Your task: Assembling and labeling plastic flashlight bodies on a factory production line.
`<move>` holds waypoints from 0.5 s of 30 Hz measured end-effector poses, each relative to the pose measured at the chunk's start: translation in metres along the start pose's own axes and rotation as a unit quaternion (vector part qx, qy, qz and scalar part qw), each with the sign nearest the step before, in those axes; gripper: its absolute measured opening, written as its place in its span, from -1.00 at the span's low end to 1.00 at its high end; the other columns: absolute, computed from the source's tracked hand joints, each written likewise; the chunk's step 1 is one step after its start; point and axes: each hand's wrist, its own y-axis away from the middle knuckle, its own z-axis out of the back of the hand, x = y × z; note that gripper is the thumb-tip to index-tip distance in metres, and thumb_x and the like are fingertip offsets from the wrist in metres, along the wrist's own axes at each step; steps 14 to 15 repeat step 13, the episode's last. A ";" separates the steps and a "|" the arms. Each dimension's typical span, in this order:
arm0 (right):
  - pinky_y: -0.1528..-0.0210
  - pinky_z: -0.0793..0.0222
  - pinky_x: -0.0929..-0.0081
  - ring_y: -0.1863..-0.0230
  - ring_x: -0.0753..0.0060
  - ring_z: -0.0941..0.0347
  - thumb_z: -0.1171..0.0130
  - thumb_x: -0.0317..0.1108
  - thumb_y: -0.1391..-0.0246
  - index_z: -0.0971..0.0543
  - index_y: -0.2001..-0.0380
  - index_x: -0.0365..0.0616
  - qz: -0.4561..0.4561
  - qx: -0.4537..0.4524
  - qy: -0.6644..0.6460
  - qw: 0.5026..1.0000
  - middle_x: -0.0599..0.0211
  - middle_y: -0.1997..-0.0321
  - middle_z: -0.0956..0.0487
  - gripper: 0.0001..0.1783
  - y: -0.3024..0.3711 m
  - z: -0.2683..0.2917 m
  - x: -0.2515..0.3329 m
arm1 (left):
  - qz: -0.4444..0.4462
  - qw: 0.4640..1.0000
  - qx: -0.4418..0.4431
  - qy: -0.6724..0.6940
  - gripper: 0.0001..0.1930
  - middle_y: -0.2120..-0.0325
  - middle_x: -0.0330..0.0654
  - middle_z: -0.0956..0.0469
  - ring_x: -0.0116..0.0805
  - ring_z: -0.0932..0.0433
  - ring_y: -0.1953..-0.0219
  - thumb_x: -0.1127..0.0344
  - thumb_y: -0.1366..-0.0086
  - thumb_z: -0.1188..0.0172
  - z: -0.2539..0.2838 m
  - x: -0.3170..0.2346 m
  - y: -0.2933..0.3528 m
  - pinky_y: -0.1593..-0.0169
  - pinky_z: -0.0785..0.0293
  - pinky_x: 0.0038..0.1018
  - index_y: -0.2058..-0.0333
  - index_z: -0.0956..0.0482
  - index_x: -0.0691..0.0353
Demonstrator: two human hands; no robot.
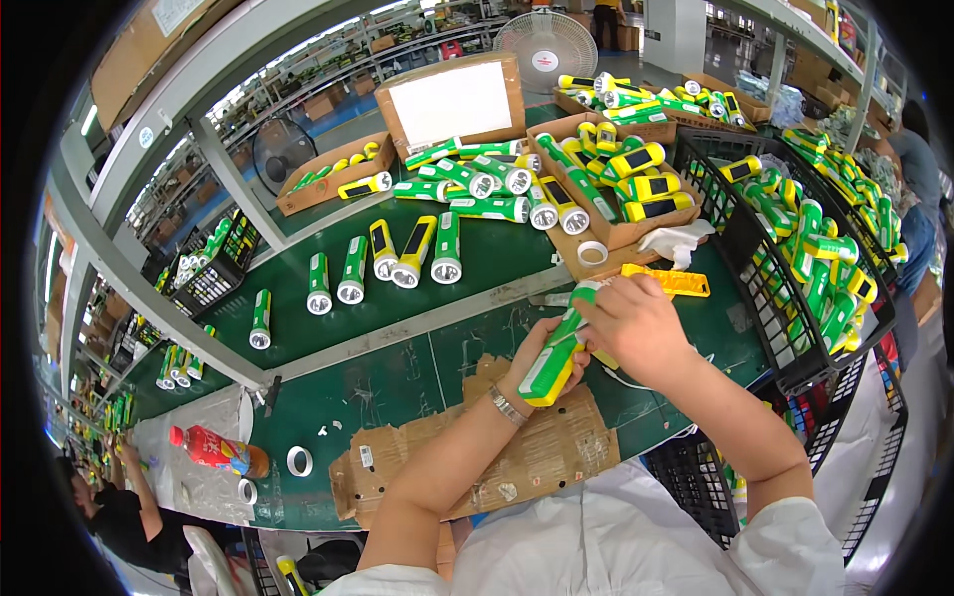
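A green and yellow flashlight [553,362] lies tilted in my left hand [538,350], whose fingers wrap round its body. My right hand [629,320] is closed at the far end of the same flashlight, fingertips bunched together and covering most of that end. Whatever small piece may sit under those fingertips is hidden. Just beyond my right hand rests a yellow plastic part [679,284]. Beneath my left forearm a torn sheet of brown cardboard [437,459] covers part of the green bench [328,392].
Several flashlights [446,248] stand along the raised ledge, with a pile [467,179] behind. A cardboard box [616,231] and a black crate [755,298] hold more. Tape rolls [299,460] and a red-capped bottle [214,450] sit at the left. A metal rail [417,325] crosses the bench.
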 end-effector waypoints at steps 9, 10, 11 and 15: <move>0.29 -0.23 0.39 0.34 0.35 -0.38 -0.22 -0.21 0.18 -0.55 0.41 -0.09 0.013 0.159 -0.194 0.968 0.42 0.47 -0.43 -0.75 0.021 0.001 0.002 | -0.050 0.961 -0.174 -0.208 -0.63 0.51 -0.17 -0.47 -0.37 -0.48 0.59 0.00 -0.27 0.14 -0.016 -0.007 -0.002 0.53 -0.48 -0.46 0.26 -0.38 0.22; 0.32 -0.25 0.36 0.38 0.26 -0.39 -0.19 -0.16 0.10 -0.56 0.39 -0.08 -0.024 0.181 -0.237 0.954 0.36 0.49 -0.45 -0.75 0.024 0.003 0.005 | -0.075 0.945 -0.184 -0.259 -0.64 0.50 -0.19 -0.49 -0.39 -0.49 0.54 0.01 -0.29 0.16 -0.013 -0.011 -0.001 0.50 -0.47 -0.47 0.26 -0.39 0.20; 0.32 -0.25 0.36 0.38 0.26 -0.39 -0.19 -0.16 0.10 -0.56 0.39 -0.08 -0.018 0.181 -0.236 0.954 0.36 0.49 -0.45 -0.75 0.025 0.003 0.008 | -0.099 0.926 -0.193 -0.309 -0.65 0.48 -0.21 -0.50 -0.40 -0.50 0.49 0.02 -0.31 0.19 -0.011 -0.015 0.001 0.48 -0.47 -0.47 0.27 -0.41 0.19; 0.27 -0.25 0.27 0.35 0.17 -0.39 -0.23 -0.18 0.15 -0.52 0.20 -0.01 -0.163 0.074 -0.141 0.974 0.27 0.48 -0.47 -0.62 0.026 0.001 0.019 | -0.137 0.894 -0.230 -0.358 -0.63 0.48 -0.17 -0.51 -0.37 -0.51 0.48 0.01 -0.31 0.17 -0.014 -0.013 0.002 0.35 -0.49 -0.47 0.22 -0.38 0.22</move>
